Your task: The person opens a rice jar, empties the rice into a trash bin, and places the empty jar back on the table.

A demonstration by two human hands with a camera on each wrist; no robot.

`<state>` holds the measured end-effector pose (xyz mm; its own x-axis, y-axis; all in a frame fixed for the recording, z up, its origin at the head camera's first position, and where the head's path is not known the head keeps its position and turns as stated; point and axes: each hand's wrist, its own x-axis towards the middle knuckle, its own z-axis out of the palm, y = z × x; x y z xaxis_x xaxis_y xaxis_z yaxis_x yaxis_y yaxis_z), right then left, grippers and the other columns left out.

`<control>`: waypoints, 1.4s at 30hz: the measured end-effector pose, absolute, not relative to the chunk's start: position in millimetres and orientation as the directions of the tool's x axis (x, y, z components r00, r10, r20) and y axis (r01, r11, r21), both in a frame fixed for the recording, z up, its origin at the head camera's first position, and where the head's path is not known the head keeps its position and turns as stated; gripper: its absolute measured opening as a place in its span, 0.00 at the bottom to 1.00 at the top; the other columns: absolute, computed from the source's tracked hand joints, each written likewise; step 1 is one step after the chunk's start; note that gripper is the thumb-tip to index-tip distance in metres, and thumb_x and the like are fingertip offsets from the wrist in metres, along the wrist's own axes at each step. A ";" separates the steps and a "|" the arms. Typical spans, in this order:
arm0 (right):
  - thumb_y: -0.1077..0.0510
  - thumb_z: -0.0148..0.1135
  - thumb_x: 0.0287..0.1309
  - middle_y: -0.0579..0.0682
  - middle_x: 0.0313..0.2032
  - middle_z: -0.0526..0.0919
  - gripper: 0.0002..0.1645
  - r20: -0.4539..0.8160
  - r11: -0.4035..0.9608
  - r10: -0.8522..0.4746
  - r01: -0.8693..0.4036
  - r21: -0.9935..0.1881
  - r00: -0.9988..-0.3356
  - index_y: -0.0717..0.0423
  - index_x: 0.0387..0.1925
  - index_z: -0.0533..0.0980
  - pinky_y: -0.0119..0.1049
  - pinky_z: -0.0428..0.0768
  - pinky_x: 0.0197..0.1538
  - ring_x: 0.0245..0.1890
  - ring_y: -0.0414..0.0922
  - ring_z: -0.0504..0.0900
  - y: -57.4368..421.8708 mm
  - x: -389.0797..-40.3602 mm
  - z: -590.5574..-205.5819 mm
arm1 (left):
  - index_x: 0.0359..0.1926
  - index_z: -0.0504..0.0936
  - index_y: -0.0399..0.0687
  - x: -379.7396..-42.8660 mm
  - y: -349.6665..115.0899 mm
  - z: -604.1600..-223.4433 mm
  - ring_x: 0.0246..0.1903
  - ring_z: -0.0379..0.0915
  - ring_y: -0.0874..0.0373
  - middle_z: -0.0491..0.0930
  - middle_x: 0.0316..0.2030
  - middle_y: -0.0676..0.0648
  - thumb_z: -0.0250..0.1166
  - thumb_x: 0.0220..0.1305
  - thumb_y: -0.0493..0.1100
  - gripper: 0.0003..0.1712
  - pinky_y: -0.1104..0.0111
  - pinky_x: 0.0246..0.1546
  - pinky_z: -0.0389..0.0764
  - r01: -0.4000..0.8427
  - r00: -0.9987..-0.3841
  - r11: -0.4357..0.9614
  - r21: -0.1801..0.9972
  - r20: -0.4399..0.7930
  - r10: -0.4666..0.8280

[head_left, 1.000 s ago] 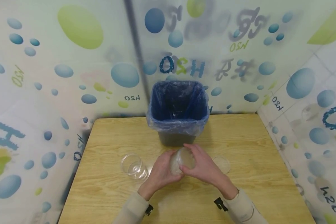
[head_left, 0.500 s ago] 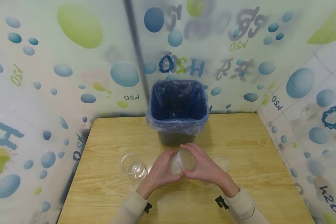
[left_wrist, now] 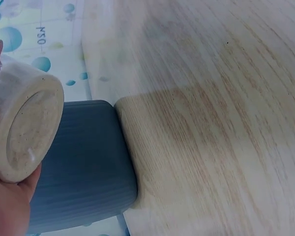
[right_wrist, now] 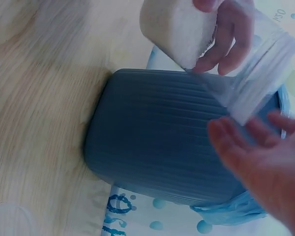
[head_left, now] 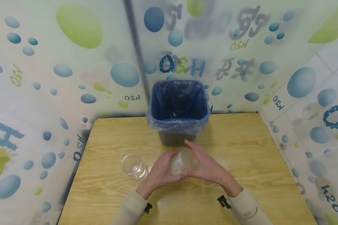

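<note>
A clear jar (head_left: 178, 163) with whitish granular contents is held tilted above the table, in front of the bin. My left hand (head_left: 160, 171) grips its body; in the left wrist view the pale base of the jar (left_wrist: 37, 125) faces the camera. Around the jar's ridged, see-through top end, my right hand (head_left: 206, 164) has its fingers spread. In the right wrist view, blurred fingers of the right hand (right_wrist: 268, 162) are close beside that end; whether they touch it I cannot tell. The granules (right_wrist: 179, 32) lie towards the jar's base.
A second clear jar (head_left: 126, 165) stands left of my left hand. Right of my right wrist lies a thin, clear round disc (head_left: 223, 162). A grey bin (head_left: 176, 139) with a blue bag (head_left: 177, 125) stands at the back of the wooden table (head_left: 242, 137).
My right hand has loosened and spread on the jar's top end, its forefinger lifting away. The left hand and the jar have barely moved.
</note>
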<state>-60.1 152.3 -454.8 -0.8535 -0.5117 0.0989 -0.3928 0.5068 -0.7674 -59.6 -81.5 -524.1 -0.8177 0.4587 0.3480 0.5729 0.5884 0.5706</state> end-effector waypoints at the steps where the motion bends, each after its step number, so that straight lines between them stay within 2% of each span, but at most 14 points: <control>1: 0.37 0.77 0.51 0.60 0.72 0.66 0.63 0.068 0.530 -0.477 -0.349 -0.773 -0.876 0.58 0.79 0.57 0.61 0.75 0.62 0.67 0.59 0.71 151.3 -59.4 -453.4 | 0.64 0.72 0.38 -59.7 -81.7 -524.3 0.48 0.79 0.51 0.81 0.53 0.41 0.84 0.40 0.56 0.53 0.59 0.48 0.83 0.571 -0.819 0.599 0.562 0.344 0.458; 7: 0.28 0.69 0.55 0.57 0.69 0.72 0.60 -0.051 0.657 -0.320 -0.183 -0.731 -0.946 0.58 0.76 0.61 0.57 0.78 0.61 0.62 0.56 0.77 142.8 -57.2 -452.0 | 0.64 0.72 0.37 -59.4 -82.2 -524.3 0.45 0.78 0.52 0.81 0.51 0.41 0.84 0.40 0.57 0.54 0.61 0.44 0.83 0.563 -0.826 0.640 0.522 0.342 0.448; 13: 0.26 0.68 0.55 0.57 0.65 0.76 0.57 -0.072 0.700 -0.266 -0.141 -0.700 -0.961 0.59 0.73 0.66 0.57 0.79 0.59 0.60 0.56 0.78 136.4 -57.1 -452.2 | 0.64 0.71 0.37 -59.9 -80.5 -525.4 0.46 0.78 0.52 0.81 0.51 0.42 0.84 0.40 0.57 0.54 0.60 0.46 0.83 0.566 -0.824 0.648 0.510 0.360 0.437; 20: 0.30 0.70 0.54 0.57 0.62 0.77 0.53 -0.017 0.698 -0.285 -0.195 -0.688 -0.959 0.60 0.70 0.69 0.54 0.80 0.55 0.55 0.54 0.79 134.5 -54.3 -451.8 | 0.64 0.71 0.37 -59.8 -79.9 -526.2 0.47 0.78 0.52 0.80 0.52 0.42 0.84 0.40 0.57 0.54 0.60 0.48 0.83 0.567 -0.824 0.640 0.518 0.359 0.439; 28: 0.39 0.74 0.51 0.55 0.59 0.78 0.50 0.126 0.650 -0.377 -0.359 -0.670 -0.918 0.60 0.69 0.70 0.47 0.82 0.50 0.51 0.50 0.80 139.1 -51.2 -452.0 | 0.65 0.70 0.39 -59.3 -82.3 -525.3 0.48 0.78 0.52 0.79 0.54 0.42 0.85 0.38 0.54 0.55 0.60 0.47 0.83 0.581 -0.812 0.584 0.567 0.361 0.458; 42: 0.43 0.76 0.50 0.54 0.61 0.76 0.49 0.227 0.540 -0.471 -0.483 -0.689 -0.852 0.57 0.70 0.69 0.47 0.81 0.51 0.52 0.49 0.77 148.0 -53.8 -454.2 | 0.65 0.70 0.39 -58.9 -83.3 -525.6 0.52 0.77 0.51 0.79 0.56 0.42 0.86 0.37 0.53 0.55 0.57 0.53 0.82 0.580 -0.810 0.549 0.602 0.353 0.469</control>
<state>-53.8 148.0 -454.2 -0.8521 -0.4715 0.2274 -0.4828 0.5402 -0.6893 -58.9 -83.3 -525.6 -0.8095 0.4687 0.3535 0.5804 0.5488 0.6016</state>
